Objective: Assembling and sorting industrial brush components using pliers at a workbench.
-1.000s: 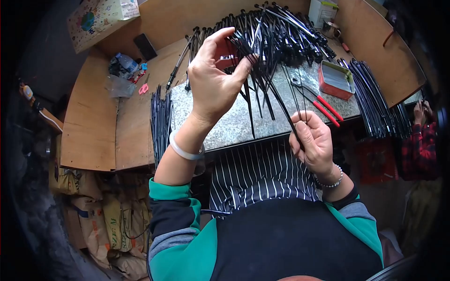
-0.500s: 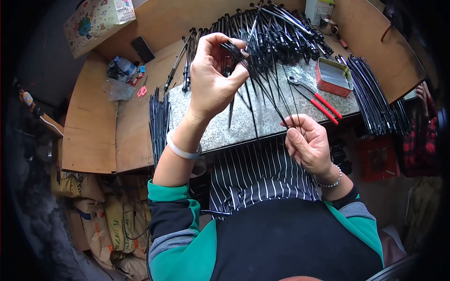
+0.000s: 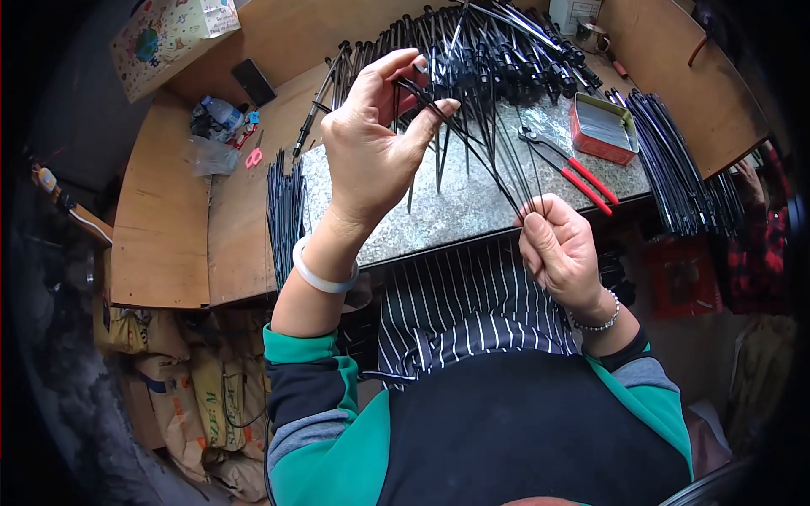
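Above the stone slab, my left hand is raised, its thumb and fingers curled loosely around thin black strips. Their upper ends show between thumb and fingertips; the rest of that grip is hidden behind the hand. Lower down to the right, my right hand is closed, pinching the lower ends of several of these strips between thumb and fingers. The strips fan out slightly between the two hands. Behind them lies a heap of black-and-silver rods with black end fittings.
Red-handled pliers and a red open tin lie right of my hands. Bundles of black strips stand at the slab's left and right. Farther left are a phone, pink scissors and a bottle. Wooden side panels enclose the bench.
My left thumb and fingers have spread a little wider around the strips, and fewer strips hang below that hand. My right hand has turned slightly and gathers the strip ends more closely.
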Tool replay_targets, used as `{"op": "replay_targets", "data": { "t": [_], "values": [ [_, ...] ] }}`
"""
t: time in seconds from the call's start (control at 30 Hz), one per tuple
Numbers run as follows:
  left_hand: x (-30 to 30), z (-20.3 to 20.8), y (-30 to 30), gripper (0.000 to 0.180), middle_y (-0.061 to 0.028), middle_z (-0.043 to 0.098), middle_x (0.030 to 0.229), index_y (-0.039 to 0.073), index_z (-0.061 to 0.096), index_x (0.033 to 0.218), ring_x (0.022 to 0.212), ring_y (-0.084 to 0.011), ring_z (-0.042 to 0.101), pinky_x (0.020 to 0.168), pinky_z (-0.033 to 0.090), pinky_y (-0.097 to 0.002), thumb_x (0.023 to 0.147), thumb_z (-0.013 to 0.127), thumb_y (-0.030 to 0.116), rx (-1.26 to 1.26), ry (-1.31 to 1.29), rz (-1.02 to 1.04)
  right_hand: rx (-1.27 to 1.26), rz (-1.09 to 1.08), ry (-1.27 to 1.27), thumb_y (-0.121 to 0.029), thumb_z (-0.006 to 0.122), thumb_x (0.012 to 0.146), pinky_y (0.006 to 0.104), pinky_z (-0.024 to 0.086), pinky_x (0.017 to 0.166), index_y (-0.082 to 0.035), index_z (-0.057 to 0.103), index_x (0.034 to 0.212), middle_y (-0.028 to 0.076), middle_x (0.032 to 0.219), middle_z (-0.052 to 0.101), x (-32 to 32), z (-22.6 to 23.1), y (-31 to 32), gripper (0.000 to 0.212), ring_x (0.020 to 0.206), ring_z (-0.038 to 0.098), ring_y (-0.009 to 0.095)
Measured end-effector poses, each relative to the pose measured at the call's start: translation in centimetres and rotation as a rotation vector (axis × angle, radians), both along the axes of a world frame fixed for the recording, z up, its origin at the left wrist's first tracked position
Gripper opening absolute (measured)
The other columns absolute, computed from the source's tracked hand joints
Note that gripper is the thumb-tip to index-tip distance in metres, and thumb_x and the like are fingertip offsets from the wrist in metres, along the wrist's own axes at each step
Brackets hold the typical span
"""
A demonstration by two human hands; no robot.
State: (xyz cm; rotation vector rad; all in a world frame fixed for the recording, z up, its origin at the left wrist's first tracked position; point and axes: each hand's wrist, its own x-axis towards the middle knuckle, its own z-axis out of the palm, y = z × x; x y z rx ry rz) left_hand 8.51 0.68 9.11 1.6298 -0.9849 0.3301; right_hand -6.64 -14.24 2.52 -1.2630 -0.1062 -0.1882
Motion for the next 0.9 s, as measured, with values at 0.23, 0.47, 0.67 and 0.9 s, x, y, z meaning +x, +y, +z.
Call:
{"op": "replay_targets", "data": {
  "t": [0.23, 0.47, 0.67, 0.9],
  "values": [
    [-0.8, -0.2, -0.2, 0.040, -0.0138, 0.063, 0.104, -0.002, 0.054, 0.109, 0.087, -0.0159, 0.063, 0.078, 0.053, -0.0235, 0.073, 0.068, -0.008, -0.173, 0.041, 0.022, 0.208, -0.025, 0.016, -0.009, 0.042, 0.097, 0.0132, 0.029, 0.043, 0.001, 0.047, 0.097, -0.002, 0.064, 0.044, -0.1, 0.8, 0.5, 0.011, 0.047, 0.037, 0.002],
    [-1.0, -0.1, -0.4, 0.038, -0.0151, 0.061, 0.111, -0.002, 0.055, 0.109, 0.097, -0.0183, 0.062, 0.081, 0.052, -0.0241, 0.074, 0.066, -0.010, -0.174, 0.064, -0.057, 0.138, 0.077, 0.048, -0.013, 0.042, 0.097, 0.0150, 0.024, 0.033, -0.002, 0.044, 0.096, -0.003, 0.056, 0.036, -0.4, 0.6, 0.4, 0.012, 0.038, 0.028, 0.002],
    [-0.7, -0.7, -0.6, 0.033, -0.0133, 0.066, 0.100, -0.001, 0.060, 0.103, 0.076, -0.0148, 0.065, 0.070, 0.055, -0.0219, 0.072, 0.069, -0.006, -0.231, -0.179, 0.070, 0.224, 0.044, 0.006, -0.013, 0.042, 0.097, 0.0156, 0.022, 0.032, -0.002, 0.043, 0.096, -0.003, 0.054, 0.035, -0.2, 0.5, 1.0, 0.011, 0.036, 0.025, 0.003],
    [-0.9, -0.8, -0.2, 0.034, -0.0136, 0.063, 0.106, 0.000, 0.057, 0.108, 0.085, -0.0164, 0.065, 0.069, 0.054, -0.0218, 0.075, 0.065, -0.006, -0.148, -0.202, 0.054, 0.128, -0.009, -0.015, -0.011, 0.042, 0.097, 0.0154, 0.023, 0.033, -0.002, 0.043, 0.098, -0.003, 0.055, 0.037, -0.1, 0.3, 1.7, 0.009, 0.038, 0.028, 0.002]
  ]
}}
